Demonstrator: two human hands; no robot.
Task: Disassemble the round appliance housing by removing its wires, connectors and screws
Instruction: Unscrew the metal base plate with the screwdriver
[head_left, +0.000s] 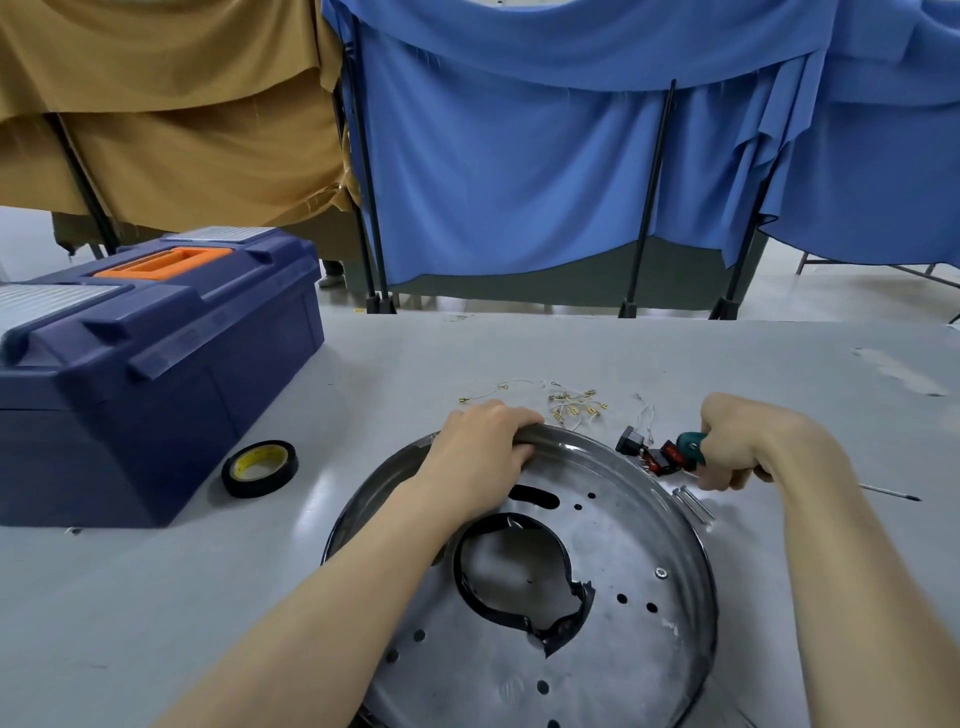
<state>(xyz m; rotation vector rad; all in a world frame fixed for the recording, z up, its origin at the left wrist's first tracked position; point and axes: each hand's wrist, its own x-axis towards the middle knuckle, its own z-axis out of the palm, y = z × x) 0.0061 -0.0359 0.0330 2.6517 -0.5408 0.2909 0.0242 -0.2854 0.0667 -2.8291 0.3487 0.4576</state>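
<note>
Shiny metal housing; glossy plastic toolbox.

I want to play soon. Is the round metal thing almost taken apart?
Mostly. Done: wires with gold connectors lie loose beyond the housing, and a red switch sits outside its rim. In hand: the left hand grips the rim while the right hand holds a screwdriver. Left: one screw is still in the housing, plus the black ring.
</note>
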